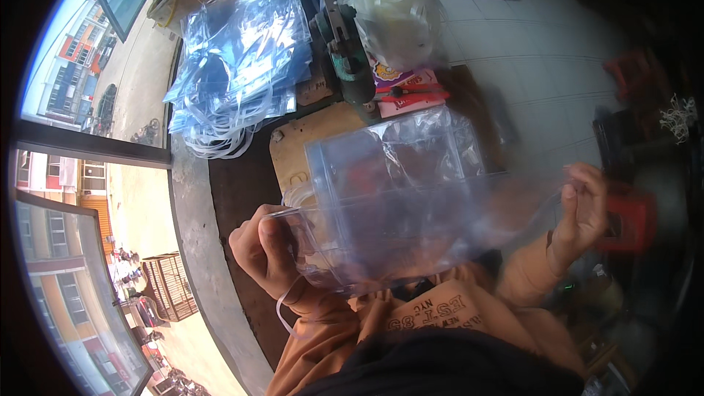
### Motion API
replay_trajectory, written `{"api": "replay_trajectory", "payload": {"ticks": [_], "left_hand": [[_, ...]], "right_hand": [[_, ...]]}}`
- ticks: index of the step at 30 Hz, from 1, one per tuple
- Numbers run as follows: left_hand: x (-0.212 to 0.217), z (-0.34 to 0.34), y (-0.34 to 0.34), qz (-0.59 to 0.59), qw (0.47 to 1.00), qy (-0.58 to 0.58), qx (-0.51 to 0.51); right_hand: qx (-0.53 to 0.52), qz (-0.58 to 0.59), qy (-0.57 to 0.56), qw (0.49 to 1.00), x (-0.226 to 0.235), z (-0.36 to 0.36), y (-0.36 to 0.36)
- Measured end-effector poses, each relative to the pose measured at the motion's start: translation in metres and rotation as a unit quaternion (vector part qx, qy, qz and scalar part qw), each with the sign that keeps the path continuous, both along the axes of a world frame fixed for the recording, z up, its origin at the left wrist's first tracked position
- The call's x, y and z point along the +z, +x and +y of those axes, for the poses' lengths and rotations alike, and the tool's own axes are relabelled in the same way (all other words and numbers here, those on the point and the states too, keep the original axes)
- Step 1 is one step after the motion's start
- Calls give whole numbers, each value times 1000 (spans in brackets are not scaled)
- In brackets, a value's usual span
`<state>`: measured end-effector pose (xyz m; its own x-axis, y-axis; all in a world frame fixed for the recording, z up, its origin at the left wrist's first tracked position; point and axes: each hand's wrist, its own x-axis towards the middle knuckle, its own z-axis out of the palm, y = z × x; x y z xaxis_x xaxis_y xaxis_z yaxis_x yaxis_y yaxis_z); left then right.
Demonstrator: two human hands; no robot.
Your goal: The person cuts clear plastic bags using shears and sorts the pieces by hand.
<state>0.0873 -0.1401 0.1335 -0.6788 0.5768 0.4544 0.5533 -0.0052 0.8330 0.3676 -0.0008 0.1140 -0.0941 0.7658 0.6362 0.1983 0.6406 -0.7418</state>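
Note:
A clear plastic bag point(396, 213) is stretched out between my two hands, in front of my chest. My left hand point(268, 249) is closed on its left edge, thumb on top and fingers curled beneath. A thin whitish strap point(284, 315) hangs below that wrist. Raised on the right, my right hand point(581, 205) pinches the far end of the see-through film, which is faint and smeared there. Behind the bag, a worn wooden board point(290, 143) shows, with pale loops of strap point(297, 194) by its near edge.
Shiny clear bags with white straps point(242, 51) are piled at the back left. Beside them stands a green metal machine point(352, 73). A bundle of translucent strips point(396, 11) lies behind red-handled pliers point(414, 94). A window ledge point(213, 249) borders the left; a red stool point(631, 220) stands right.

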Motion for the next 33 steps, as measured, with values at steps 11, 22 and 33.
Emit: {"api": "replay_trajectory", "payload": {"ticks": [11, 22, 33], "left_hand": [[-24, -6, -20, -106, 994, -16, -5], [20, -18, -58, 211, 954, 189, -97], [39, -44, -11, 49, 775, 204, -596]], "right_hand": [[17, 32, -21, 999, 1, -5, -17], [25, 64, 145, 987, 21, -1, -19], [525, -263, -99, 803, 26, 4, 50]]}}
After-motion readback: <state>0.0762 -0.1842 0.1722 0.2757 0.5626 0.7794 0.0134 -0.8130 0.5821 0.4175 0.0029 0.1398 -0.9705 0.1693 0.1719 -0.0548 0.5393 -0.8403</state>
